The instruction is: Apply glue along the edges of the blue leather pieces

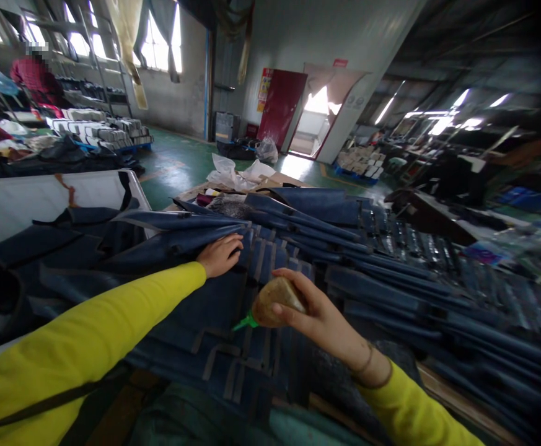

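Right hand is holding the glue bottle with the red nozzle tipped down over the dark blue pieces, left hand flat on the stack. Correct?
Not quite: the nozzle is green, not red. The head view shows the right hand holding the glue bottle with its green nozzle tipped down over the dark blue pieces, while the left hand rests on the stack.

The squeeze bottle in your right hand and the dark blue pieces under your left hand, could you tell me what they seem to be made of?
Squeeze bottle: probably soft, translucent plastic, yellowish-brown contents showing through, with a green nozzle. Dark blue pieces: apparently matte fabric or synthetic leather, flat and overlapping, with paler strips along the edges; which one is unclear.
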Tool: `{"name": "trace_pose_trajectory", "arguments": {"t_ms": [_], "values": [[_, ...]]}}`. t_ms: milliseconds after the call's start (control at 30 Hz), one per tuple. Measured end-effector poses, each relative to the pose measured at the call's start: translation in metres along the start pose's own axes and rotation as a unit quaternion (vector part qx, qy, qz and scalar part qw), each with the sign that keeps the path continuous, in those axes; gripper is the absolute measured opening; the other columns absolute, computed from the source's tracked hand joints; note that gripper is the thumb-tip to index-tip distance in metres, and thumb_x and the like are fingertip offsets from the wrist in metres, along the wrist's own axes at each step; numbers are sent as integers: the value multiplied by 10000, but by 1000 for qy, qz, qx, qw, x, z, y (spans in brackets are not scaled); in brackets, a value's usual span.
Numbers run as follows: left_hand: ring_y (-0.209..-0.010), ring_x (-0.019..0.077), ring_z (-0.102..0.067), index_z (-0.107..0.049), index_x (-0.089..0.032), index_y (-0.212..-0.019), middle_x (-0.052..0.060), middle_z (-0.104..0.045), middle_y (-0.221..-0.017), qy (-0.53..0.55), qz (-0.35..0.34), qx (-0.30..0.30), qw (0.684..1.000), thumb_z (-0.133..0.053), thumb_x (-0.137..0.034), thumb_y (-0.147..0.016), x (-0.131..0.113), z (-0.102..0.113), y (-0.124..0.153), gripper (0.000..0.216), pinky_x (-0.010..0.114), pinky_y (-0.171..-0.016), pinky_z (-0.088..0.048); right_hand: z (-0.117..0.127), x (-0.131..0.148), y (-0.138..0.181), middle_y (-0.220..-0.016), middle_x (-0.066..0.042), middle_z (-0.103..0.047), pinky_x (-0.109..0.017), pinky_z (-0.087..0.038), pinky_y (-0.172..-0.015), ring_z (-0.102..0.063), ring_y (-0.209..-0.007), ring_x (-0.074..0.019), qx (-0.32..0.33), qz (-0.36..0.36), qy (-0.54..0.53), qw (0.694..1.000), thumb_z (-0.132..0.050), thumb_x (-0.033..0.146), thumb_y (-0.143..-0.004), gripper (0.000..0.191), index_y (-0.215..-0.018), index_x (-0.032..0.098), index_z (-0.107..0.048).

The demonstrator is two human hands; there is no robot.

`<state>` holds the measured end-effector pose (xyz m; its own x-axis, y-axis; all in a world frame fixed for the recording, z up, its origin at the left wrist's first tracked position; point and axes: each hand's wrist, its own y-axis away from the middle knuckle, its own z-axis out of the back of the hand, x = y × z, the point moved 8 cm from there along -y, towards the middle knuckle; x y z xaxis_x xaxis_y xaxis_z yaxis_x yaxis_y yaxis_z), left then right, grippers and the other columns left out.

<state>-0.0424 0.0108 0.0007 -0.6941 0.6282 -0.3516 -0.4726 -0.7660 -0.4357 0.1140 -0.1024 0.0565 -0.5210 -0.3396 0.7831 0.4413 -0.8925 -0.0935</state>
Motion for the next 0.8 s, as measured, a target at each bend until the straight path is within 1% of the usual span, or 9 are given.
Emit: {"name": "trace_pose_trajectory", "arguments": {"t_ms": [400, 467, 633, 800], "values": [[-1225, 178, -396, -524, -210, -988, 47, -485, -1283, -3, 0, 2, 1000, -400, -244, -842, 0, 0, 0, 195, 341, -1043, -324, -9, 11, 11, -1117, -24, -522, -287, -451, -865, -545, -979, -167, 9, 42, -7, 999, -600, 340, -788, 490, -1222, 283, -380], [-1225, 179, -396, -523, -211, -991, 47, -485, -1284, -2, 1, 2, 1000, -401, -244, -841, 0, 1, 0, 196, 343, -1045, -322, -8, 9, 9, -1119, -25, -513, -288, -450, -868, -540, -983, -167, -1, 51, 3, 999, -605, 334, -784, 492, -1218, 286, -379], [-1227, 181, -393, -523, -216, -984, 40, -484, -1284, 0, 3, 0, 1000, -406, -243, -837, 0, 1, 0, 189, 353, -1043, -324, 3, 7, 7, -1142, -43, -493, -322, -428, -910, -515, -1030, -188, -53, 64, 36, 996, -606, 330, -783, 485, -1211, 277, -383], [-1219, 183, -404, -526, -211, -988, 49, -486, -1281, 2, -1, 4, 1000, -409, -236, -833, 0, -1, -1, 196, 349, -1039, -328, -7, 16, 12, -1139, -42, -489, -296, -443, -886, -513, -1027, -181, 0, 96, 43, 994, -615, 313, -773, 518, -1227, 279, -366]]}}
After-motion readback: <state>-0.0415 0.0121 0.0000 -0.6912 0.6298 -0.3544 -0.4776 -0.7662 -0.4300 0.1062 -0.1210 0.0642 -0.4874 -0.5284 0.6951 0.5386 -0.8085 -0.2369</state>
